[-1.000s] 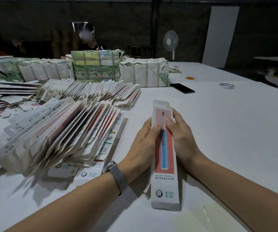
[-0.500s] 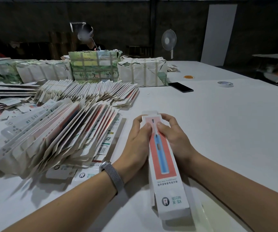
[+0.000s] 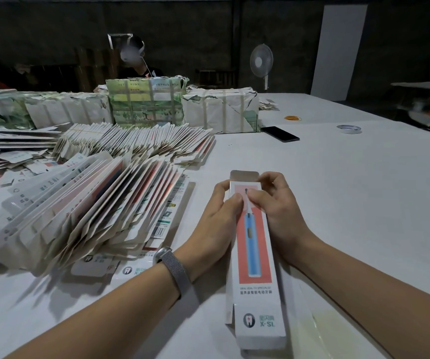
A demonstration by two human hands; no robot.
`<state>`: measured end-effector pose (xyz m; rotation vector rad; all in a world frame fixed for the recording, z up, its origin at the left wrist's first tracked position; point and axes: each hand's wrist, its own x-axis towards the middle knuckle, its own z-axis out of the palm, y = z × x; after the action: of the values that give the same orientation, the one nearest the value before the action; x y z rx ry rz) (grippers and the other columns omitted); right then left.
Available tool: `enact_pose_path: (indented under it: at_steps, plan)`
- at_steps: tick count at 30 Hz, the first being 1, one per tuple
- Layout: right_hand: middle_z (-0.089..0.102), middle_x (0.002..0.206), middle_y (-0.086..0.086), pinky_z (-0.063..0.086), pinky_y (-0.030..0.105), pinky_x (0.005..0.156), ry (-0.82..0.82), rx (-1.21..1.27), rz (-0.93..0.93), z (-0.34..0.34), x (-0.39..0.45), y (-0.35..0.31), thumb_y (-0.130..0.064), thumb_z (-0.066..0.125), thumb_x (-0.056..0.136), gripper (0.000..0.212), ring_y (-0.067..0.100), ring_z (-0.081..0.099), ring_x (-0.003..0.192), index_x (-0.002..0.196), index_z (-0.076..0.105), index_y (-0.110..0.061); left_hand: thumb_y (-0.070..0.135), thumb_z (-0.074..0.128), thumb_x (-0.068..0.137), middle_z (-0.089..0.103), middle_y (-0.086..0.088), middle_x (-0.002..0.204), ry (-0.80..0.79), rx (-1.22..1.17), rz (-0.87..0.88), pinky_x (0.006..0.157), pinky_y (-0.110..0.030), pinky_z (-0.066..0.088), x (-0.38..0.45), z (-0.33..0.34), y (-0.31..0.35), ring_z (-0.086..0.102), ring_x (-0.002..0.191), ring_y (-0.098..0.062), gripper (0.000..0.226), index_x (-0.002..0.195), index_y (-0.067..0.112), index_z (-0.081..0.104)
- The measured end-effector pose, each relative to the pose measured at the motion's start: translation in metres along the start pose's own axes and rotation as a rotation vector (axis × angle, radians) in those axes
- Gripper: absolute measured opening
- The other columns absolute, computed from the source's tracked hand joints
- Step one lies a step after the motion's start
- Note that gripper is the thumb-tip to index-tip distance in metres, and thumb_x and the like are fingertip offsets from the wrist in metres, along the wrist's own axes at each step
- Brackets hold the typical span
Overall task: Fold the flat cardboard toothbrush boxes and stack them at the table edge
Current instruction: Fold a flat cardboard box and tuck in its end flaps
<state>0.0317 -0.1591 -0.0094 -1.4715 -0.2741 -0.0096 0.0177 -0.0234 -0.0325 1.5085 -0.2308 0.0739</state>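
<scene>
Both hands, left (image 3: pixel 215 224) and right (image 3: pixel 277 213), pinch the far end of one box (image 3: pixel 255 260), thumbs pressed on its face. It lies lengthwise on the counter (image 3: pixel 351 203), beside leaning flat boxes (image 3: pixel 84 213).

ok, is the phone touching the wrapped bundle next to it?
Apart. The head view shows a strip of bare white table between the phone and the wrapped bundle.

A dark wall (image 3: pixel 182 27) is closing off the dim room; a white panel (image 3: pixel 338 50) is leaning against it, a pedestal fan (image 3: pixel 261 60) is standing behind the white desk (image 3: pixel 364 190).
</scene>
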Motion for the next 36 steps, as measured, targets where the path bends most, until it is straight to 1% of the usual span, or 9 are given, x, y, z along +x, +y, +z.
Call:
enact_pose_path:
  at_steps: [2,5,9,13,16,20,26,34,36]
  plan:
    - [0.067,0.11,0.013,0.061,0.036,0.071,-0.005,0.042,-0.024,0.0007,-0.0001,-0.0014,-0.017,0.057,0.1,0.02,0.027,0.072,0.078,0.113,0.047,-0.029,0.059,0.053,0.083,0.076,-0.005,0.091,-0.002,-0.02,-0.009,0.07,-0.036,0.059,-0.0011,-0.0007,0.0003,0.076,0.08,-0.025,0.027,0.109,0.054,0.048]
    - [0.069,0.108,0.009,0.061,0.034,0.069,-0.022,0.057,-0.047,0.0008,-0.0016,-0.0019,-0.016,0.056,0.1,0.028,0.028,0.074,0.079,0.118,0.048,-0.036,0.053,0.055,0.086,0.077,-0.008,0.084,0.031,-0.071,-0.025,0.065,-0.033,0.059,-0.0012,-0.0029,0.0,0.075,0.072,-0.026,0.028,0.105,0.066,0.039]
    - [0.068,0.106,0.011,0.062,0.038,0.073,-0.011,0.009,-0.078,-0.0002,-0.0029,-0.0011,-0.013,0.055,0.101,0.02,0.03,0.073,0.082,0.111,0.056,-0.03,0.05,0.052,0.087,0.076,-0.005,0.084,0.022,-0.063,-0.036,0.064,-0.031,0.059,-0.0012,-0.003,-0.0009,0.075,0.073,-0.023,0.026,0.111,0.053,0.046]
    - [0.067,0.108,0.009,0.06,0.035,0.074,-0.043,-0.01,-0.045,0.0002,-0.0032,-0.0022,-0.014,0.052,0.102,0.016,0.026,0.072,0.081,0.108,0.058,-0.027,0.051,0.047,0.089,0.075,-0.001,0.082,0.004,-0.016,-0.012,0.064,-0.028,0.058,-0.0014,-0.0024,-0.001,0.075,0.073,-0.02,0.025,0.113,0.046,0.049]
    - [0.07,0.098,0.01,0.06,0.031,0.07,-0.074,-0.008,-0.017,0.0002,-0.0031,-0.0033,-0.012,0.05,0.102,0.016,0.021,0.07,0.075,0.106,0.061,-0.023,0.049,0.045,0.09,0.075,0.0,0.081,-0.008,0.005,0.005,0.064,-0.027,0.057,-0.0019,-0.002,-0.0002,0.074,0.072,-0.019,0.029,0.117,0.039,0.048]
    - [0.071,0.094,0.011,0.061,0.028,0.067,-0.06,-0.04,-0.012,-0.0002,-0.0028,-0.0045,-0.011,0.051,0.102,0.012,0.02,0.07,0.069,0.103,0.061,-0.017,0.047,0.045,0.09,0.074,-0.002,0.078,-0.013,0.024,-0.017,0.062,-0.027,0.057,-0.003,-0.0014,0.0024,0.074,0.07,-0.019,0.02,0.109,0.043,0.049]
    - [0.071,0.096,0.011,0.061,0.035,0.071,-0.041,-0.051,-0.035,0.0012,-0.0035,-0.0044,-0.011,0.054,0.1,0.017,0.022,0.07,0.072,0.097,0.064,-0.023,0.051,0.046,0.09,0.074,0.0,0.075,-0.005,0.029,-0.023,0.059,-0.023,0.056,-0.0045,-0.0007,0.0034,0.074,0.067,-0.017,0.013,0.102,0.049,0.049]
    - [0.071,0.094,0.011,0.061,0.035,0.071,-0.034,-0.019,-0.026,-0.0001,-0.0035,-0.0054,-0.014,0.057,0.099,0.016,0.024,0.07,0.072,0.092,0.066,-0.024,0.051,0.044,0.09,0.074,0.0,0.075,-0.01,0.041,-0.006,0.061,-0.023,0.056,-0.0069,0.0006,0.0061,0.073,0.068,-0.014,0.021,0.11,0.045,0.045]
    - [0.069,0.087,0.011,0.06,0.034,0.07,-0.023,0.013,-0.03,-0.0001,-0.0032,-0.0058,-0.018,0.059,0.098,0.012,0.023,0.067,0.07,0.088,0.063,-0.02,0.051,0.042,0.091,0.074,0.002,0.075,-0.034,0.081,0.008,0.062,-0.02,0.055,-0.0084,0.0022,0.0075,0.073,0.069,-0.012,0.024,0.114,0.042,0.042]
